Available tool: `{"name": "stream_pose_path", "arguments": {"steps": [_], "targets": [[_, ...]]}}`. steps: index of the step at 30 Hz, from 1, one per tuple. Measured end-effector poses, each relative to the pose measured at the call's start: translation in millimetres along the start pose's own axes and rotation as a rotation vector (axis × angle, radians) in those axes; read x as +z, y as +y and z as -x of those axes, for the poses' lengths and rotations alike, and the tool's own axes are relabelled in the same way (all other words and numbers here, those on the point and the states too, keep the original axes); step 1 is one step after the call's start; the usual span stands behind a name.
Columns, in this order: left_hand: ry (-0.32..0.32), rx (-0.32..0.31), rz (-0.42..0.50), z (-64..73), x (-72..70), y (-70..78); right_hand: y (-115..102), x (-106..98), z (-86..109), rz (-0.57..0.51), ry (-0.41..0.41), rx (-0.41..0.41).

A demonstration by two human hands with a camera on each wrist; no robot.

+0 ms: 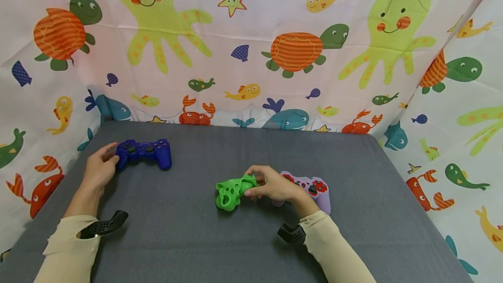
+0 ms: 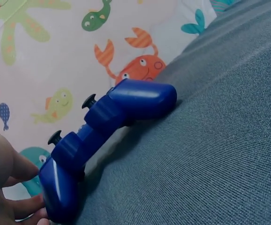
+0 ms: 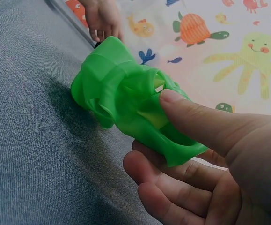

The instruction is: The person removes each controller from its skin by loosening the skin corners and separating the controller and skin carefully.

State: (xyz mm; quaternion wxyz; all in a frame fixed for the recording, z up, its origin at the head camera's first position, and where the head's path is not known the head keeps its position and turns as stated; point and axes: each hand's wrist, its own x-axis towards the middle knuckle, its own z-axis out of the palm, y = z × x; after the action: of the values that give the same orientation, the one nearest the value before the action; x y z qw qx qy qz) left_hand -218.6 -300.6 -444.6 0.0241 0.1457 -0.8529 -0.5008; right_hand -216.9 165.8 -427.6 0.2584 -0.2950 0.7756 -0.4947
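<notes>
On the left of the table, a blue game controller (image 1: 144, 151) has its sticks facing up. My left hand (image 1: 99, 166) pinches its left grip between thumb and fingers, as the left wrist view shows the blue controller (image 2: 119, 108) close to the cloth. My right hand (image 1: 272, 184) holds a limp green silicone controller cover (image 1: 232, 192) by one end. In the right wrist view, the thumb presses on top of the green cover (image 3: 121, 89) and the fingers lie under it; its openings and folds show.
A lilac game controller (image 1: 323, 187) with red buttons lies behind my right wrist, partly hidden by it. Grey cloth (image 1: 188, 239) covers the table. A curtain (image 1: 235, 69) printed with sea animals hangs behind and at both sides. Black wrist devices (image 1: 104, 225) stick out from both sleeves.
</notes>
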Motion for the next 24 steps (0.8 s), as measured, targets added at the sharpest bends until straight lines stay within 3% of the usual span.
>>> {"name": "stream_pose_path", "arguments": {"steps": [3,5,10,12,19,24], "targets": [[0.061,-0.013,-0.033,0.5,0.6,5.4,-0.1,-0.1,0.4,0.001,0.000,0.002],[0.142,-0.032,-0.029,1.4,1.7,10.6,0.0,-0.2,0.3,-0.003,-0.001,0.007],[0.368,-0.056,0.126,6.0,3.4,26.1,-1.5,-0.9,0.8,-0.015,-0.004,0.009],[0.409,-0.041,0.179,8.4,3.3,32.4,-2.1,-1.4,0.9,-0.013,-0.003,0.007],[0.395,0.004,0.164,17.5,8.7,51.0,-2.7,-1.9,1.6,-0.003,0.001,0.009],[0.379,0.073,0.138,23.4,16.5,59.4,-3.3,-1.6,2.3,-0.001,0.008,0.020]]}}
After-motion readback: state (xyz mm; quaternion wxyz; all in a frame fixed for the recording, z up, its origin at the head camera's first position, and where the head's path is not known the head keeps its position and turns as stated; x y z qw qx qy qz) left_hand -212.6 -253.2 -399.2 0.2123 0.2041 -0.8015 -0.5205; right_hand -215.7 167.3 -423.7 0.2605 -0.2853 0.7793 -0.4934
